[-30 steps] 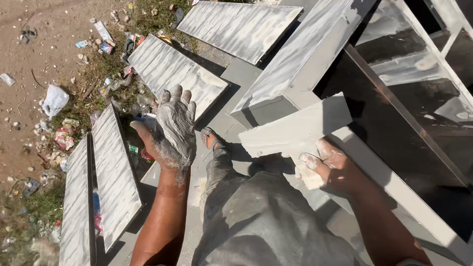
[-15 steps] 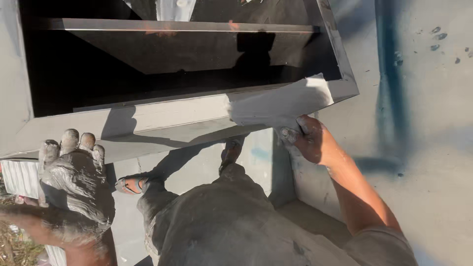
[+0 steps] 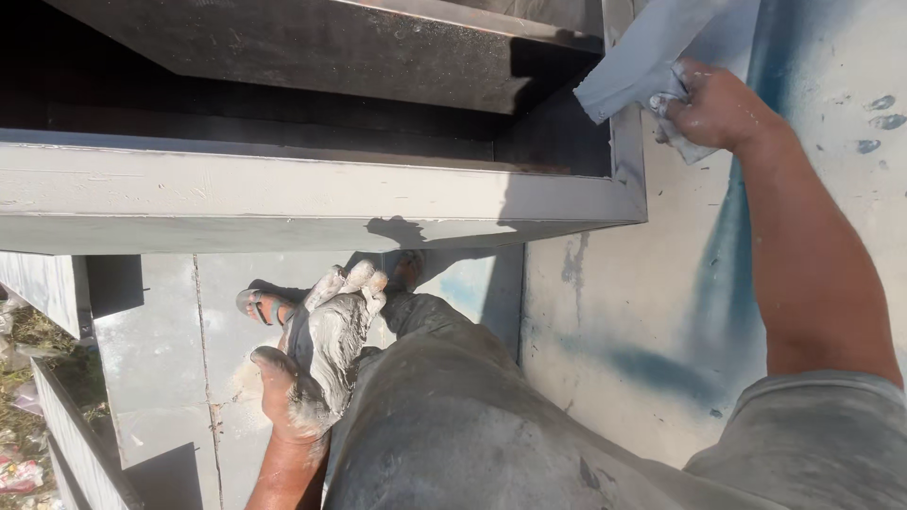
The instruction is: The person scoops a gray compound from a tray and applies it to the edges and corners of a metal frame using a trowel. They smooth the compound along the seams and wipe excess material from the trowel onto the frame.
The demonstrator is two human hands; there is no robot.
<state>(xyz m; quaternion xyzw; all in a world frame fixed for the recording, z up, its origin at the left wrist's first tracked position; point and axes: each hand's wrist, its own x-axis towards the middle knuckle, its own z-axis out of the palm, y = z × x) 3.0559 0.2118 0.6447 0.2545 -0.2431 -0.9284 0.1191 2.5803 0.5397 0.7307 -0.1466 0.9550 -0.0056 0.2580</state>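
My right hand (image 3: 710, 106) is raised at the upper right and grips the end of a long pale grey metal strip (image 3: 652, 52) together with a crumpled bit of cloth. The strip leans against the corner of a grey metal frame (image 3: 312, 194) with a dark opening above it. My left hand (image 3: 321, 364) hangs low in the middle, coated in grey putty, its fingers together and slightly curled with nothing in them. It sits beside my grey trouser leg (image 3: 472, 425). My foot in a sandal (image 3: 269, 304) stands on a grey panel below.
A wall (image 3: 661, 312) with blue paint smears fills the right side. Grey painted metal panels (image 3: 161, 349) lie under my feet, with another panel edge (image 3: 76, 444) at the lower left. Litter and grass show at the far left edge.
The view has swung from the ground up to the frame and wall. My right hand lifted the strip higher to the frame's upper right corner. My left hand dropped beside my leg.
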